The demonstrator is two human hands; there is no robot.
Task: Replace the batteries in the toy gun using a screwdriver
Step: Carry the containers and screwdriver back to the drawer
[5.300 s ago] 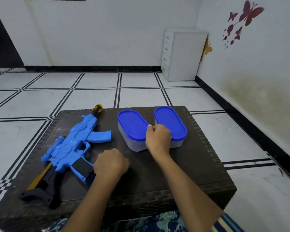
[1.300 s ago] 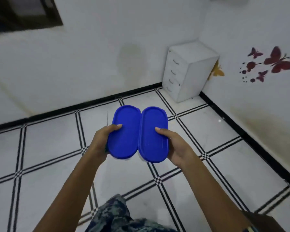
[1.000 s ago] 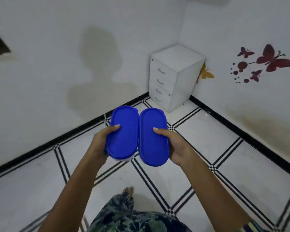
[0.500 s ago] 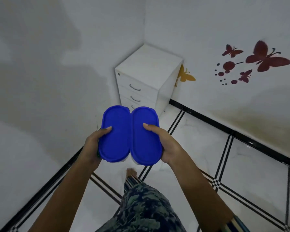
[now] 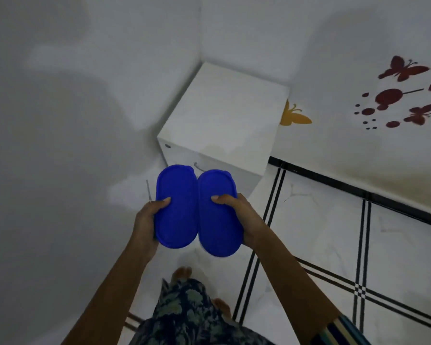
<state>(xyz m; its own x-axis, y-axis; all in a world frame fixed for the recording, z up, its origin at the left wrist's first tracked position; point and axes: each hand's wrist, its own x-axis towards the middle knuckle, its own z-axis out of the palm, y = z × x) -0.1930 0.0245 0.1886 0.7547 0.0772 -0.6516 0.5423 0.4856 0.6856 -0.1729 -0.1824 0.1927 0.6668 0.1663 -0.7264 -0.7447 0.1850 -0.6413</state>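
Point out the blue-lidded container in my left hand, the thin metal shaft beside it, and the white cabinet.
left blue-lidded container [image 5: 175,215]: head view, middle of its lid.
thin metal shaft [image 5: 148,191]: head view, midway along the shaft.
white cabinet [image 5: 224,113]: head view, its top face.

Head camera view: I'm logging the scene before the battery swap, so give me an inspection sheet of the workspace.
Surface: no table in view; tiled floor below.
Job's things: left box and right box, blue-lidded, side by side; thin metal shaft, likely the screwdriver; toy gun not in view.
Clutter: nothing seen.
Hands: left hand holds left box and shaft; right hand holds right box.
Cables: nothing seen.
Surroundings: white cabinet in corner; butterfly stickers on wall.
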